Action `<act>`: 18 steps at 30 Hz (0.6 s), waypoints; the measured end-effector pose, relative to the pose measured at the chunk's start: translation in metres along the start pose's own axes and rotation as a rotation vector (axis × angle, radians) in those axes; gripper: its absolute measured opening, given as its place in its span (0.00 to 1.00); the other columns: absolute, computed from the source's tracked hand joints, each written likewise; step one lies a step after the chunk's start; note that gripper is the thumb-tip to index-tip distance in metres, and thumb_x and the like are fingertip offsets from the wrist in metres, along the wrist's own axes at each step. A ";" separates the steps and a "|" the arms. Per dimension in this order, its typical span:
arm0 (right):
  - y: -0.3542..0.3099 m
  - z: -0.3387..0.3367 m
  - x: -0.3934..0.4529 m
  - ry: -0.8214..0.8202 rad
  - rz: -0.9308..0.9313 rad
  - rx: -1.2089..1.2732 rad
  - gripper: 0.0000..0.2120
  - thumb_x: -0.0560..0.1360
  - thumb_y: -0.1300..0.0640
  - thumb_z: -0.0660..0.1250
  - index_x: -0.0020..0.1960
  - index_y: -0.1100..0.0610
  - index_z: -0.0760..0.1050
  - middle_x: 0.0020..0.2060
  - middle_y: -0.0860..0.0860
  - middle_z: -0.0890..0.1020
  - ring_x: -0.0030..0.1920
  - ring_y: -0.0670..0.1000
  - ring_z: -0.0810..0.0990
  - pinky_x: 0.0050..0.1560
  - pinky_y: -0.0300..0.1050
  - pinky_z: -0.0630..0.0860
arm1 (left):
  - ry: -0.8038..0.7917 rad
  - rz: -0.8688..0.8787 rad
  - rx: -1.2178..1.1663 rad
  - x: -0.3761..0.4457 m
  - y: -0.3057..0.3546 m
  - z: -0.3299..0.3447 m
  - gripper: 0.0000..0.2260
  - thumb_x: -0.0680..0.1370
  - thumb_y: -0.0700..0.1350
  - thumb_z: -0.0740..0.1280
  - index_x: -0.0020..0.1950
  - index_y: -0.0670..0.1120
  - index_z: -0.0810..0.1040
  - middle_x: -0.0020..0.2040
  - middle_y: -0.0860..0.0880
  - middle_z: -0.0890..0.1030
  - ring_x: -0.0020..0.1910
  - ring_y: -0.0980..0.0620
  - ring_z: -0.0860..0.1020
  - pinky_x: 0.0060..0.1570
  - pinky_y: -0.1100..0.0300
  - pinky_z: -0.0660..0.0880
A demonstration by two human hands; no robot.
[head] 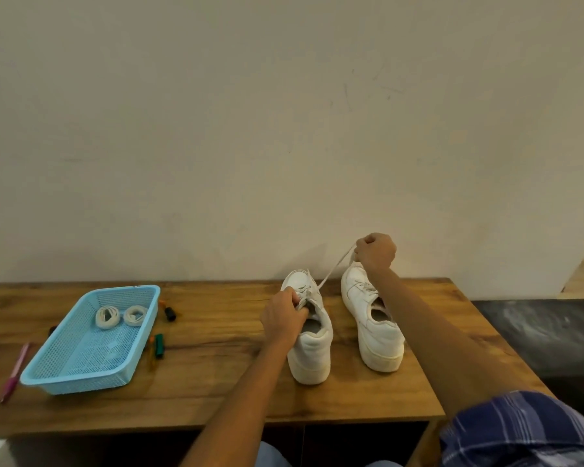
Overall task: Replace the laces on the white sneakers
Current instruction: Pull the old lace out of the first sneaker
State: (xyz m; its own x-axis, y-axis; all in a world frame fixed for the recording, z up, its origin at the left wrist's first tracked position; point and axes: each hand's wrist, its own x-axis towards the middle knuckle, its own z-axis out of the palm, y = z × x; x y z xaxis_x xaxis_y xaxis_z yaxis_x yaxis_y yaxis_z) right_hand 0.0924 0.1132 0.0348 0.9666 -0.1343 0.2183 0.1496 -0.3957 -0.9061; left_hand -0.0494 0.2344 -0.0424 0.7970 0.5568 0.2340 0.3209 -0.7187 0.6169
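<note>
White lace (332, 271) taut in clenched R hand (375, 252); L fingers (295, 303) seemingly pinching laces.

A single head view looks forward and down from above the near edge of a wooden table (216, 392) — close over it (wide-angle) — facing a plain wall (250, 129) behind.

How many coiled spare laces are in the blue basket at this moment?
2. Both lie in the far end of the blue basket: one coiled lace on the left, the other coiled lace just to its right. None appear hidden.
</note>
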 end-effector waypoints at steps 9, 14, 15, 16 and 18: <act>-0.008 0.025 -0.038 -0.626 -0.070 -0.434 0.21 0.73 0.66 0.64 0.66 0.66 0.71 0.62 0.60 0.75 0.59 0.59 0.77 0.59 0.49 0.76 | -0.003 0.008 0.000 -0.001 -0.002 0.001 0.09 0.75 0.51 0.69 0.51 0.47 0.75 0.48 0.50 0.80 0.43 0.54 0.76 0.39 0.65 0.71; 0.009 0.022 -0.046 -0.730 0.004 -0.600 0.10 0.73 0.64 0.64 0.33 0.59 0.70 0.35 0.57 0.78 0.33 0.52 0.76 0.40 0.42 0.76 | -0.002 0.009 -0.002 -0.001 -0.002 0.000 0.07 0.75 0.49 0.69 0.46 0.49 0.73 0.45 0.50 0.80 0.39 0.55 0.74 0.37 0.62 0.73; 0.014 0.026 -0.046 -0.742 -0.001 -0.586 0.12 0.73 0.61 0.65 0.32 0.60 0.69 0.35 0.58 0.78 0.35 0.53 0.76 0.41 0.43 0.75 | -0.005 0.010 0.001 -0.001 -0.002 0.000 0.07 0.75 0.49 0.69 0.45 0.49 0.73 0.44 0.50 0.80 0.39 0.55 0.74 0.36 0.63 0.72; 0.018 0.029 -0.047 -0.753 -0.002 -0.543 0.13 0.74 0.58 0.65 0.33 0.61 0.71 0.37 0.60 0.78 0.36 0.54 0.76 0.43 0.45 0.75 | -0.009 0.010 0.003 -0.001 -0.002 0.000 0.07 0.75 0.49 0.69 0.45 0.50 0.72 0.44 0.50 0.80 0.39 0.55 0.74 0.35 0.64 0.70; 0.021 0.033 -0.050 -0.761 -0.006 -0.484 0.15 0.75 0.53 0.66 0.36 0.63 0.73 0.36 0.59 0.79 0.33 0.52 0.75 0.40 0.44 0.73 | -0.016 0.012 0.003 0.000 -0.001 0.000 0.07 0.75 0.49 0.69 0.46 0.49 0.74 0.44 0.50 0.79 0.39 0.55 0.73 0.31 0.67 0.65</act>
State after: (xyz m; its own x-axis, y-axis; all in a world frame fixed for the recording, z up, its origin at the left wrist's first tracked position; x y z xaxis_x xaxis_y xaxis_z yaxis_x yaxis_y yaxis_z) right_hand 0.0541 0.1418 -0.0078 0.8682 0.4386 -0.2321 0.2173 -0.7566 -0.6168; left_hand -0.0498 0.2354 -0.0430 0.8091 0.5411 0.2293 0.3126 -0.7267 0.6117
